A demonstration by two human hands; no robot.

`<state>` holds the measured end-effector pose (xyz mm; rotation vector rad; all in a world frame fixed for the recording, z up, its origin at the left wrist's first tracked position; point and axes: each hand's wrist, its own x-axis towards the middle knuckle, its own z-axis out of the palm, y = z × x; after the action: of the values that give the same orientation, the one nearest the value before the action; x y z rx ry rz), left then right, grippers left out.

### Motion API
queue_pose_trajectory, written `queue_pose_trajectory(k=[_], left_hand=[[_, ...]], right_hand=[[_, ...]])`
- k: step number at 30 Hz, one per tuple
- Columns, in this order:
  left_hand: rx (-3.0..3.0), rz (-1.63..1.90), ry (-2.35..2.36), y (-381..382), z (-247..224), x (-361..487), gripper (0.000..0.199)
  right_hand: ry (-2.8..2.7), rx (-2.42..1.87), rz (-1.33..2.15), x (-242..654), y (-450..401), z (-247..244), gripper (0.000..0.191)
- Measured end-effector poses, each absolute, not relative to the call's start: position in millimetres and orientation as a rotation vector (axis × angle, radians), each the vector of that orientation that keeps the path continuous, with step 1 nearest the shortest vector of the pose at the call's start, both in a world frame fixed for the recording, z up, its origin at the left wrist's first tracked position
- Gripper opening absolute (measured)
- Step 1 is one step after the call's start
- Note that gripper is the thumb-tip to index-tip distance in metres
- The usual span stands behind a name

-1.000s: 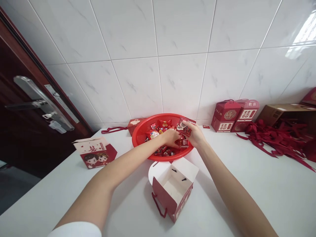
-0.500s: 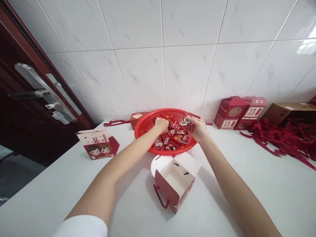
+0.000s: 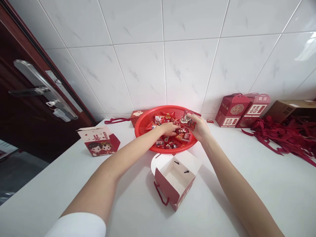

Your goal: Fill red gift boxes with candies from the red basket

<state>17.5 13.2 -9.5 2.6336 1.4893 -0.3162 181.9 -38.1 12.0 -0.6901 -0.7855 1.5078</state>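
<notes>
A red plastic basket (image 3: 142, 133) holds several red wrapped candies (image 3: 160, 143). My left hand (image 3: 169, 128) reaches over them, fingers stretched out and apart, the tips touching or just above the wrappers. At the basket's right rim, my right hand (image 3: 201, 127) is closed on a red candy packet (image 3: 188, 121) with white lettering. An open red box (image 3: 170, 189) with a white inside stands in front of the basket, flaps spread and a red cord handle hanging on its left side.
Left on the white table (image 3: 133, 210) stands a printed box (image 3: 100, 143); another red box (image 3: 136, 118) with a ribbon is behind the basket. Stacked red boxes (image 3: 233, 110), a heap of red ribbons (image 3: 283, 138) and a cardboard box (image 3: 283, 110) lie right. A tiled wall rises behind.
My left hand has shifted right across the candies, and its fingers have gone from curled to stretched out. My right hand still holds the packet. The view has tilted slightly.
</notes>
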Motion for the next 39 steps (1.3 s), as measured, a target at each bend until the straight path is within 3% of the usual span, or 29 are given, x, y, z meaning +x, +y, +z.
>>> queue_pose_trajectory(k=[6, 15, 24, 31, 36, 39], left_hand=[[2.584, -0.256, 1.371, 23, -18, 14, 0.058], [2.558, -0.068, 1.265, 26, -16, 16, 0.034], [2.443, 0.053, 1.332, 25, -7, 11, 0.047], [2.219, 0.37, 1.458, 18, 18, -7, 0.063], [2.207, 0.262, 1.506, 9, 24, -15, 0.038], [2.253, 0.188, 1.452, 10, 22, -4, 0.034]], right_hand=[[-0.742, -0.716, 1.513, 181, -38, 14, 0.014], [-0.767, -0.693, 1.528, 182, -38, 14, 0.015], [-0.784, -0.704, 1.543, 183, -33, 12, 0.015], [-0.798, -0.71, 1.536, 183, -32, 10, 0.018], [-0.785, -0.69, 1.553, 183, -33, 11, 0.018], [-0.769, -0.678, 1.54, 183, -32, 12, 0.017]])
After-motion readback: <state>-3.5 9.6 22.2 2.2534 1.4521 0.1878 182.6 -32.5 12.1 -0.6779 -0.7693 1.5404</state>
